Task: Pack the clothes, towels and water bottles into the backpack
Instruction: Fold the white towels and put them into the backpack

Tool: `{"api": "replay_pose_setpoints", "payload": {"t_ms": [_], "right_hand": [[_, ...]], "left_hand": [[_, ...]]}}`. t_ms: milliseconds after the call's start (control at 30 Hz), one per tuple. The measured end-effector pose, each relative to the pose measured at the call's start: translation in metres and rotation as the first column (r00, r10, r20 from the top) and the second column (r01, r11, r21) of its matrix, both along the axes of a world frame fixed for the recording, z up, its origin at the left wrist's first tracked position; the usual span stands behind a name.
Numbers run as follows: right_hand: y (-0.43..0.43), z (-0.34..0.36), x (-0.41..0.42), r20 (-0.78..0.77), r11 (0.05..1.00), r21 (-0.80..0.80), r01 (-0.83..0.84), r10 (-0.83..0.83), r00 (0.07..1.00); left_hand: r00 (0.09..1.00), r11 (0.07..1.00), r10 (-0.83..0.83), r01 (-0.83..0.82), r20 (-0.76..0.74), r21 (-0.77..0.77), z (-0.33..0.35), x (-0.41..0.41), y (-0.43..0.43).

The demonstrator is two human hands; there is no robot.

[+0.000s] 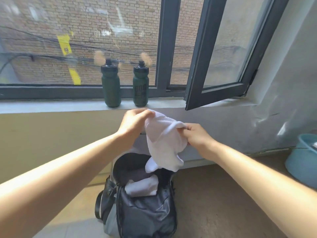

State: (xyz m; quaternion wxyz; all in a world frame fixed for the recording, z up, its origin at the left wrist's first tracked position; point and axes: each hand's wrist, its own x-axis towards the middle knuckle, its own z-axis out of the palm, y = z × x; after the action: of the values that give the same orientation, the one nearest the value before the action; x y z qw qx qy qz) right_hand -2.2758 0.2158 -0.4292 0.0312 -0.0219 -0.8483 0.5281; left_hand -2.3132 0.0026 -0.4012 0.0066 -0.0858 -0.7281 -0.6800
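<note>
Head view: lettering [139, 91] on right bottle [140, 78] (unreadable blur)

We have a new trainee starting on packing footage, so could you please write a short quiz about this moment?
1. True or false: the two green water bottles stand on the windowsill.
2. The white towel is held by: A) the left hand alone; B) the right hand alone; C) both hands.
3. What light item already lies inside the open backpack?

Key
1. True.
2. C; both hands grip it above the backpack.
3. A white cloth.
</note>
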Motion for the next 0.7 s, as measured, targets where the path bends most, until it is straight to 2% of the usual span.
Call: {"api": "replay_pose_setpoints", "payload": {"t_ms": [100, 200, 300, 367, 433, 500, 567, 600, 667, 700], "right_hand": [[-0.007, 0.008, 0.009, 0.014, 0.995, -0.092, -0.032, 0.033, 0.999], [-0.013, 0.018, 0.010, 0.025, 0.984, -0.167, -0.060, 0.065, 0.998], [-0.017, 0.030, 0.008, 0.044, 0.935, -0.355, -0.009, 0.026, 0.999], [-0.019, 0.036, 0.006, 0.057, 0.877, -0.481, 0.001, 0.030, 0.998], [-0.021, 0.040, 0.004, 0.091, 0.852, -0.523, 0.002, 0.053, 0.994], [-0.021, 0.042, 0.004, 0.128, 0.861, -0.508, -0.029, 0.109, 0.986], [-0.017, 0.041, 0.005, 0.113, 0.889, -0.441, -0.125, 0.194, 0.974], [-0.015, 0.039, 0.006, 0.098, 0.903, -0.385, -0.192, 0.247, 0.964], [-0.011, 0.033, 0.007, 0.089, 0.920, -0.254, -0.300, 0.331, 0.939], [-0.011, 0.030, 0.008, 0.092, 0.925, -0.169, -0.340, 0.358, 0.929]], "left_hand": [[0.981, 0.965, -0.162, 0.135, 0.107, 0.223, -0.017, 0.004, -0.011], [0.946, 0.934, -0.285, 0.237, 0.158, 0.267, -0.031, 0.005, -0.017], [0.936, 0.929, -0.319, 0.278, 0.149, 0.244, -0.033, 0.006, -0.016], [0.905, 0.919, -0.376, 0.338, 0.197, 0.201, -0.040, 0.005, -0.015], [0.830, 0.867, -0.499, 0.478, 0.250, 0.145, -0.044, 0.008, -0.015], [0.752, 0.779, -0.623, 0.622, 0.215, 0.084, -0.045, 0.010, -0.013], [0.784, 0.799, -0.599, 0.598, 0.163, 0.060, -0.046, 0.008, -0.009], [0.842, 0.852, -0.519, 0.523, 0.148, 0.016, -0.047, 0.005, -0.006], [0.954, 0.937, -0.298, 0.298, 0.029, -0.181, -0.048, 0.002, -0.005], [0.956, 0.919, -0.286, 0.253, -0.070, -0.303, -0.049, 0.001, -0.007]]}}
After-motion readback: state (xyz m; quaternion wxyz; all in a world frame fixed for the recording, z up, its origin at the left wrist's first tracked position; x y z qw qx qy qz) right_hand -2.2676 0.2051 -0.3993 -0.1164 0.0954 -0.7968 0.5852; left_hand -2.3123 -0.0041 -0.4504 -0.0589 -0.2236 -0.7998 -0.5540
